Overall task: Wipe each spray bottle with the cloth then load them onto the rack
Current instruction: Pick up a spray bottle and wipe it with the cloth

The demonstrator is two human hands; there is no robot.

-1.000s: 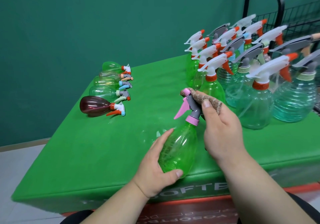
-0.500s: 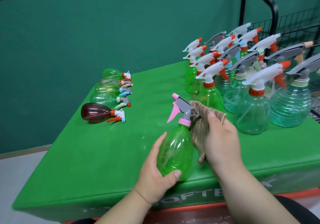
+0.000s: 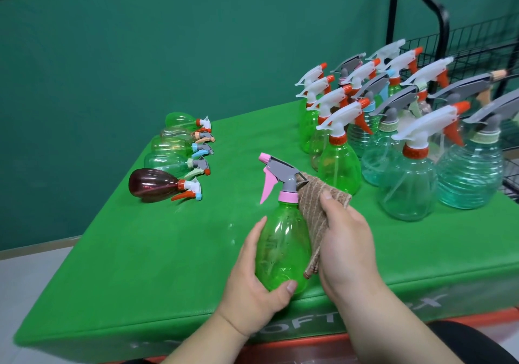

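A green spray bottle (image 3: 282,240) with a pink trigger and grey head stands tilted near the table's front edge. My left hand (image 3: 254,287) grips its lower body from the left, thumb across the base. My right hand (image 3: 346,240) holds a brown striped cloth (image 3: 314,203) pressed against the bottle's right shoulder and neck. Several upright spray bottles (image 3: 407,183) with white and grey heads crowd the right of the table. A black wire rack (image 3: 477,43) stands behind them at the far right.
Several small bottles lie on their sides in a row at the left, the nearest a dark red bottle (image 3: 153,185). The green table (image 3: 174,251) ends just below my hands. A dark green wall rises behind.
My right hand has slid the cloth down from the spray head to the bottle's neck and right side. My left hand keeps its grip on the bottle's body.
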